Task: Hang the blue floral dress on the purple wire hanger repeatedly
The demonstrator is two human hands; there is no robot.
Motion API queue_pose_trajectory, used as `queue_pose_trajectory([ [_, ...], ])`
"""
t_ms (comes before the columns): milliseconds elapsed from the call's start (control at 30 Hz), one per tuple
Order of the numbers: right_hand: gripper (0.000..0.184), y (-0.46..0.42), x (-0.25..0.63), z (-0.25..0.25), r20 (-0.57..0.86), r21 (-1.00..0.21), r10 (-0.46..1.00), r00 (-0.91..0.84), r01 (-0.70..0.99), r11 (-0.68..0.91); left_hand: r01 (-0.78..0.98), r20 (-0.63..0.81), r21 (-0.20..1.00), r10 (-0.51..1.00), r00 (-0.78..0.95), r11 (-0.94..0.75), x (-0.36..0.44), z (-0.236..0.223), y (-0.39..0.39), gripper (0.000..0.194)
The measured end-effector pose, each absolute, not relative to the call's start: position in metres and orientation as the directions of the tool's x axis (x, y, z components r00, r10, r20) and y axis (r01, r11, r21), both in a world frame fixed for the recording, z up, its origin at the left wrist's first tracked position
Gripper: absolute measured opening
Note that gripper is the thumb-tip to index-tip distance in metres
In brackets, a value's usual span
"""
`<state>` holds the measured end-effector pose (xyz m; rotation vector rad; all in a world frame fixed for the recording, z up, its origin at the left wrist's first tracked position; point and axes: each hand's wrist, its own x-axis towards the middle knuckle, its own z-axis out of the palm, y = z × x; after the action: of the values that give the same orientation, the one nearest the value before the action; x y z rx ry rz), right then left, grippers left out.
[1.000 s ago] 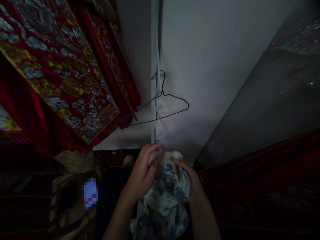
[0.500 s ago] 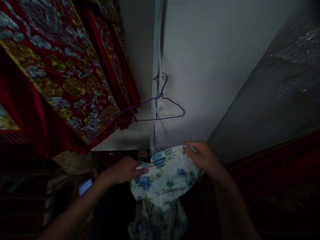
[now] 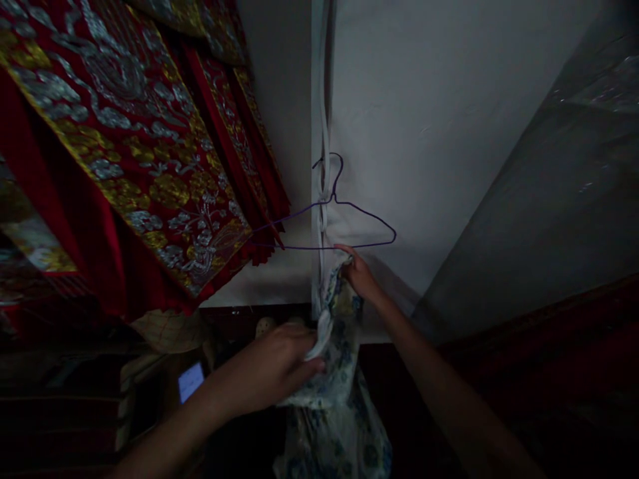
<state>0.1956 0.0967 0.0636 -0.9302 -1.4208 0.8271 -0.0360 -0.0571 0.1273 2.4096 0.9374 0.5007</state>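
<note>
A white garment with a blue floral print [image 3: 344,359] hangs down between my two hands. My left hand [image 3: 289,359] is closed on its pale edge, lower and nearer to me. Higher up, my right hand [image 3: 357,269] pinches the far end of the same edge, close under the bottom bar of a purple wire hanger [image 3: 367,211]. The hanger hangs by its hook from a whitish cord or strip [image 3: 323,133] along the wall corner. What kind of garment it is, I cannot make out in the dim light.
Red cloth with gold and silver embroidery [image 3: 164,166] hangs at the left, overlapping the hanger's left end. Below it are a checked cloth [image 3: 170,330] and a lit phone [image 3: 190,382]. A pale wall [image 3: 424,133] stands ahead, with a grey shiny sheet [image 3: 564,186] at the right.
My right hand has moved up and left, lifting its end of the garment close to the hanger. My left hand has shifted right, and the garment has turned narrower.
</note>
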Motion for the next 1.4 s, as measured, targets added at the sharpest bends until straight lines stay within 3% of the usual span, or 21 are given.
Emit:
queue_pose_trajectory([
  [133, 0.004, 0.087, 0.216, 0.05, 0.5, -0.861, 0.863, 0.077, 0.155, 0.485, 0.475, 0.175, 0.521, 0.634, 0.753, -0.709, -0.024, 0.154, -0.075, 0.024],
  [267, 0.014, 0.071, 0.254, 0.064, 0.593, -0.79, 0.783, 0.186, 0.325, 0.521, 0.675, 0.081, 0.338, 0.735, 0.673, -0.655, -0.043, 0.156, -0.072, 0.035],
  [367, 0.013, 0.064, 0.27, 0.075, 0.619, -0.751, 0.775, 0.127, 0.384, 0.537, 0.854, -0.058, 0.129, 0.856, 0.514, -0.504, -0.057, 0.139, -0.065, 0.026],
  [500, 0.011, 0.058, 0.269, 0.079, 0.613, -0.755, 0.78, 0.124, 0.381, 0.533, 0.9, -0.177, -0.062, 0.892, 0.416, -0.432, -0.06, 0.122, -0.059, 0.023],
  [633, 0.016, 0.055, 0.262, 0.081, 0.645, -0.74, 0.747, 0.162, 0.374, 0.558, 0.897, -0.059, -0.13, 0.906, 0.418, -0.422, -0.067, 0.121, -0.044, 0.027],
  [767, 0.018, 0.054, 0.265, 0.085, 0.659, -0.726, 0.736, 0.154, 0.386, 0.569, 0.919, 0.14, -0.079, 0.908, 0.394, -0.387, -0.085, 0.124, -0.02, 0.027],
  [1033, 0.018, 0.05, 0.266, 0.087, 0.614, -0.766, 0.778, 0.132, 0.336, 0.548, 0.828, 0.449, 0.228, 0.81, 0.378, -0.513, -0.084, 0.136, 0.0, 0.023],
  [1233, 0.02, 0.046, 0.247, 0.086, 0.559, -0.811, 0.826, 0.076, 0.255, 0.526, 0.704, 0.653, 0.298, 0.676, 0.342, -0.644, -0.061, 0.16, 0.018, 0.016],
  [1400, 0.019, 0.038, 0.222, 0.084, 0.547, -0.831, 0.834, 0.076, 0.176, 0.528, 0.734, 0.753, 0.25, 0.604, 0.262, -0.631, -0.037, 0.17, 0.045, 0.042],
])
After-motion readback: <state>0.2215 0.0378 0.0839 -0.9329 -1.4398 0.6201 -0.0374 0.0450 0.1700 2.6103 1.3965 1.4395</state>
